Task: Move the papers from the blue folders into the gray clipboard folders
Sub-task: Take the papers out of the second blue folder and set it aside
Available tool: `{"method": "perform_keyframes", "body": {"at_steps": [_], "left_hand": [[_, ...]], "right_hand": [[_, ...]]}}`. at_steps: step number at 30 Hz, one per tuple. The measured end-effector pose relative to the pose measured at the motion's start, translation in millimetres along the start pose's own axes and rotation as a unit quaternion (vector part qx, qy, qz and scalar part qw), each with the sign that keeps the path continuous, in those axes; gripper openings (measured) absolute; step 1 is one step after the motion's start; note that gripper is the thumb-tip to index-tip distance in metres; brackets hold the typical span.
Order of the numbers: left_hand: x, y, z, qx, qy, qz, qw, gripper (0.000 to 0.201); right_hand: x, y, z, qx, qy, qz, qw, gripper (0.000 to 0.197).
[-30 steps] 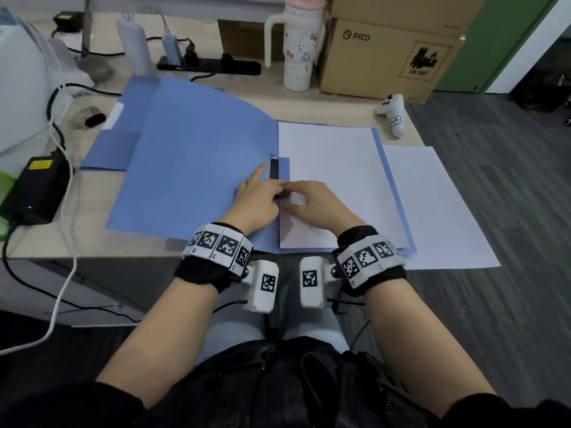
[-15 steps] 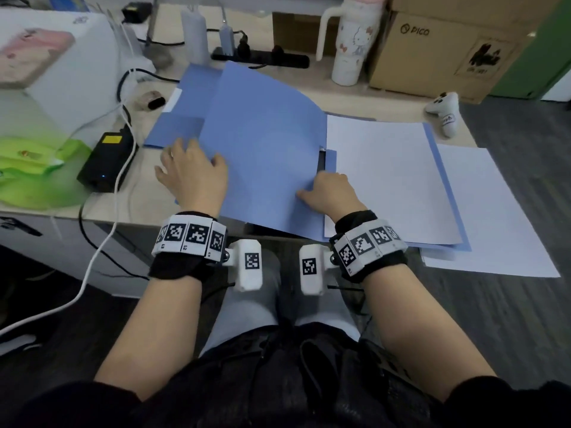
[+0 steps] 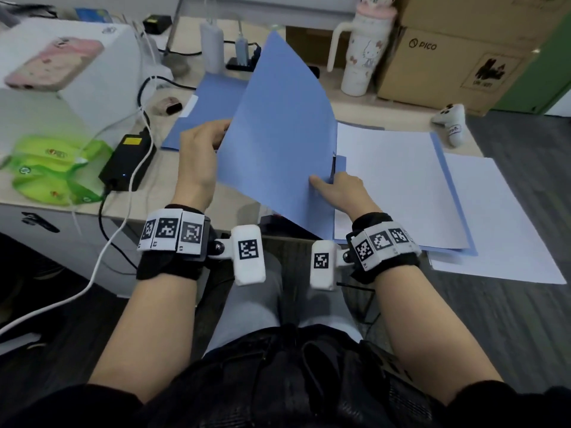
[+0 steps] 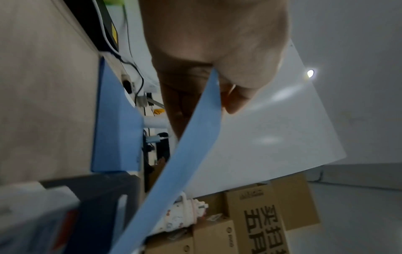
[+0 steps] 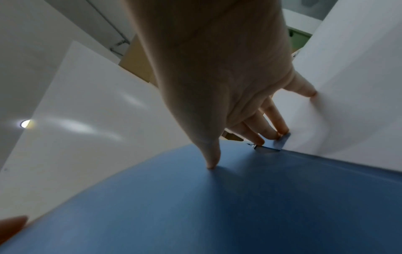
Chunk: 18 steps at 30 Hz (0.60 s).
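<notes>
your head view is evenly lit but smeared by motion blur, bending at the edges; both wrist views are dim, soft, with a ceiling lamp (image 4: 310, 73) flaring.

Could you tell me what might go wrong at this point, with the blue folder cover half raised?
The left hand pinches only the cover's edge, so the flap may slip or crease. The right hand presses near the spine clip; folding the cover over could trap its fingers. The loose sheet overhangs the desk edge and a nudge might knock it off.
</notes>
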State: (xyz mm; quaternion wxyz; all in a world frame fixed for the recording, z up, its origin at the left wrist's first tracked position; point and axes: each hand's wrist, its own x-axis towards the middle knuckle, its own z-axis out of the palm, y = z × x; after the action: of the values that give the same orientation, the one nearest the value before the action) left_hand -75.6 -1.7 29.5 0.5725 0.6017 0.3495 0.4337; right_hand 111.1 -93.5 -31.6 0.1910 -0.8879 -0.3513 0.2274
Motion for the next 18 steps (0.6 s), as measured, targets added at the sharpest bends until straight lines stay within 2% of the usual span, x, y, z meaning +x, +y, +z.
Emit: {"method": "perform_keyframes", "body": {"at_steps": [6,9,13,14,16,18], "left_hand": [[-12,24,31,-0.077,-0.177,-0.02,0.981,0.04],[-20,29,56,-0.045,-0.249,-0.01,0.967,0.036],[-25,24,83,0.022,-0.29,-0.004,0.957,0.039],[-25,21,90,0.035,-0.298,-0.001,0.954,0.04],[-26,16,104,0.047,-0.305,-0.002,0.951,0.04],[-26,10,116,0.056,-0.309,-0.006,0.949,0.039]], "right_hand": [[-12,13,-16,0.109,0.009,-0.047,0.993,0.054],[-18,20,-26,0.155,-0.013,-0.071,0.985,0.064],[-26,30,-41,0.17,-0.034,-0.127,0.977,0.076],[-28,35,-45,0.193,-0.027,-0.147,0.97,0.068],[-31,48,-54,0.261,0.001,-0.181,0.948,0.038],[-36,56,-63,0.34,0.043,-0.201,0.918,0.033]]}}
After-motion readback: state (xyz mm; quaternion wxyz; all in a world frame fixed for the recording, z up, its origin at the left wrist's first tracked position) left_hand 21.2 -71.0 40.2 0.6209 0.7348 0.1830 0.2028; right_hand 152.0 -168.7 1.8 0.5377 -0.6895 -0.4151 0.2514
